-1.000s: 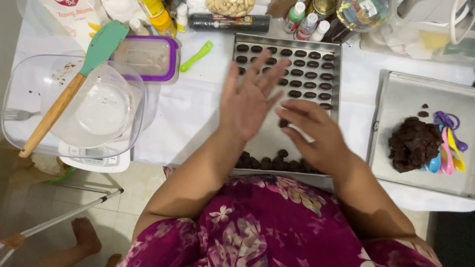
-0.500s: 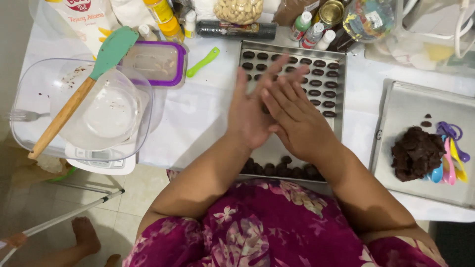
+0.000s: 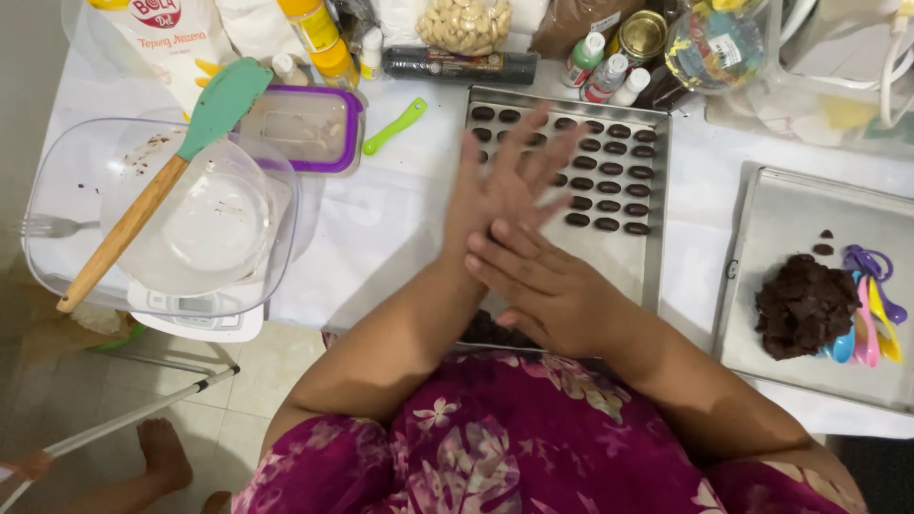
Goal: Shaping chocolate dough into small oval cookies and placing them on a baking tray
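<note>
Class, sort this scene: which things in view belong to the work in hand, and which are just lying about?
In use: left hand and right hand pressed together; baking tray of dark pieces; dough mound.
Lying about: spatula, glass bowl, purple-rimmed container, measuring spoons.

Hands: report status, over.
Left hand and right hand pressed palm to palm above baking tray. Contents between palms hidden. Dough mound untouched, right tray.

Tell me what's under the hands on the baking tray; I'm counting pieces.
Beyond the hands, the baking tray shows rows of small dark oval pieces, with more at its near edge. Whatever lies beneath the palms is covered.
</note>
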